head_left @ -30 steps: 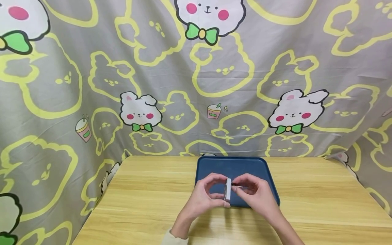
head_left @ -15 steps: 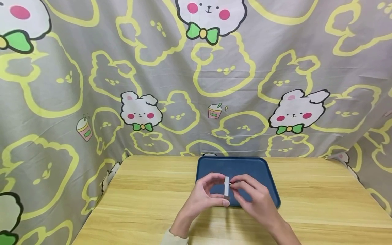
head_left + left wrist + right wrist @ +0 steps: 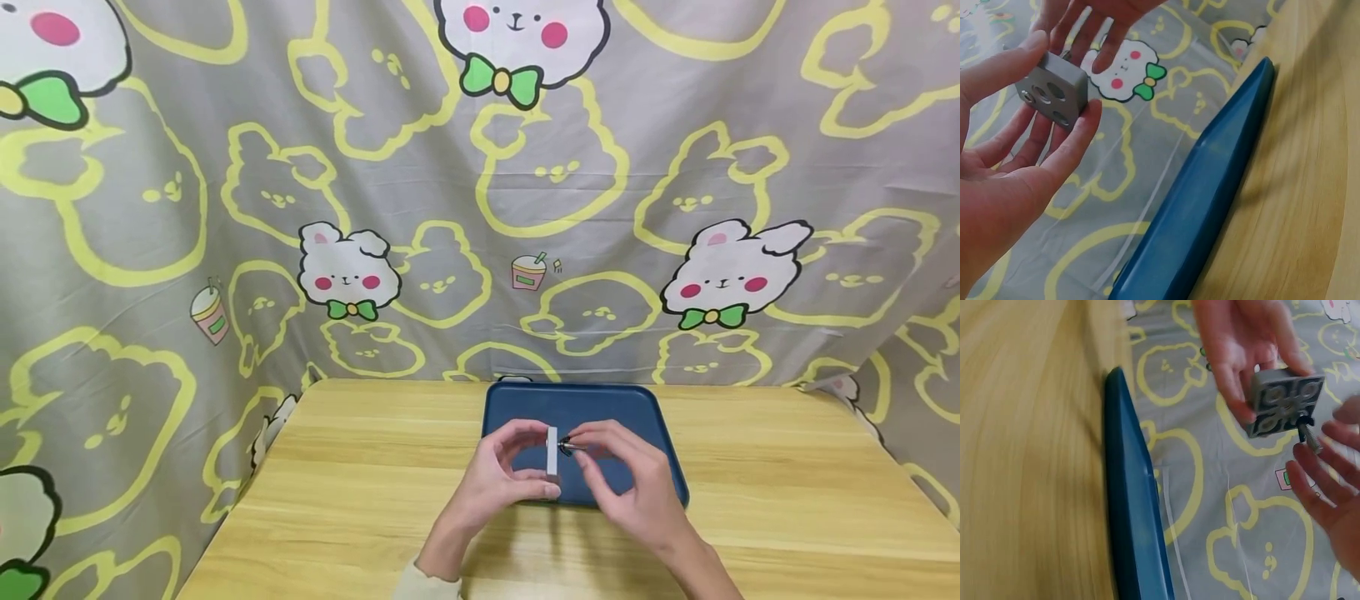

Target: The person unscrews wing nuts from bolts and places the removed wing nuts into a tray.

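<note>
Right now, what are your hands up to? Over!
Left hand grips grey block. Right hand at bolt sticking out. Blue tray below. Nothing seen blocking.

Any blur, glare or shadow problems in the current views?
Head: bright, soft shadows on the table toward the bottom; left wrist: dimmer, washed-out patch top left, the block's holes readable; right wrist: also dim, table grain blurred.

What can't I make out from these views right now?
Head view: holed faces of the metal block, turned edge-on.
Head view: shape of the black fitting, too small.
Left wrist: most of the bolt, behind the metal block.
Right wrist: part of the right hand, cut off by the edge; fingertip contact with the bolt, blurred.
</note>
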The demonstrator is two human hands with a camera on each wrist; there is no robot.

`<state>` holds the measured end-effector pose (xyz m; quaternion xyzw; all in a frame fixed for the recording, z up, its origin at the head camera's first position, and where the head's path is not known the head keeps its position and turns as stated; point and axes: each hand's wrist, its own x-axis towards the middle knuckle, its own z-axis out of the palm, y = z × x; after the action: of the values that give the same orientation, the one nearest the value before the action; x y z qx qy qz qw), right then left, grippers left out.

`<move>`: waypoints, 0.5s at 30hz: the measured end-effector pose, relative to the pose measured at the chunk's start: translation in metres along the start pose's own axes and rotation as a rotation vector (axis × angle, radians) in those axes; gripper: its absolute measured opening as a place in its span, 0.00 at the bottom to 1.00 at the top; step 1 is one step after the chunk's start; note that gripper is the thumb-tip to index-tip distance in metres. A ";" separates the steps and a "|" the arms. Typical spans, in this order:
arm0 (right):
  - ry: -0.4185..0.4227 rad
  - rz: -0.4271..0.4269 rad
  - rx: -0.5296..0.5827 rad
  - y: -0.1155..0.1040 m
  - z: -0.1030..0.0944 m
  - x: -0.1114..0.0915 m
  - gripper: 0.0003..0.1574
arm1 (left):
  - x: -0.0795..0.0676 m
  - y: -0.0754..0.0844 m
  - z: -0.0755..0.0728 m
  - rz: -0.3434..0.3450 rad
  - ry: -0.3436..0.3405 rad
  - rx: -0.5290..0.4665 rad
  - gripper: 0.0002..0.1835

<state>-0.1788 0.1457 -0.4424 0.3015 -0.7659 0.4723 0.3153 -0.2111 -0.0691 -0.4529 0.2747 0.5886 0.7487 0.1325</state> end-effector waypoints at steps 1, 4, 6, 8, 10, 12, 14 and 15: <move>0.002 0.077 0.028 -0.001 -0.001 0.000 0.17 | 0.000 0.000 0.000 0.000 0.000 0.009 0.33; -0.018 0.339 0.127 -0.004 -0.003 -0.001 0.12 | 0.000 0.002 0.001 0.002 -0.007 0.050 0.33; -0.039 0.494 0.210 -0.006 -0.004 0.000 0.10 | 0.001 0.002 0.002 0.002 -0.018 0.069 0.34; -0.063 0.633 0.308 -0.006 -0.005 0.001 0.14 | 0.001 0.002 0.003 0.007 -0.026 0.077 0.34; -0.079 0.745 0.396 -0.006 -0.006 0.003 0.18 | 0.000 0.002 0.003 0.010 -0.032 0.079 0.34; -0.092 0.830 0.459 -0.006 -0.007 0.004 0.21 | 0.001 0.002 0.004 0.015 -0.037 0.083 0.35; -0.103 0.878 0.498 -0.005 -0.008 0.004 0.22 | 0.001 0.002 0.005 0.025 -0.042 0.096 0.35; -0.108 0.894 0.510 -0.005 -0.008 0.004 0.23 | 0.001 0.003 0.005 0.026 -0.045 0.102 0.36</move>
<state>-0.1763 0.1508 -0.4335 0.0358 -0.6958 0.7162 -0.0408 -0.2086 -0.0650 -0.4495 0.3057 0.6190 0.7131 0.1218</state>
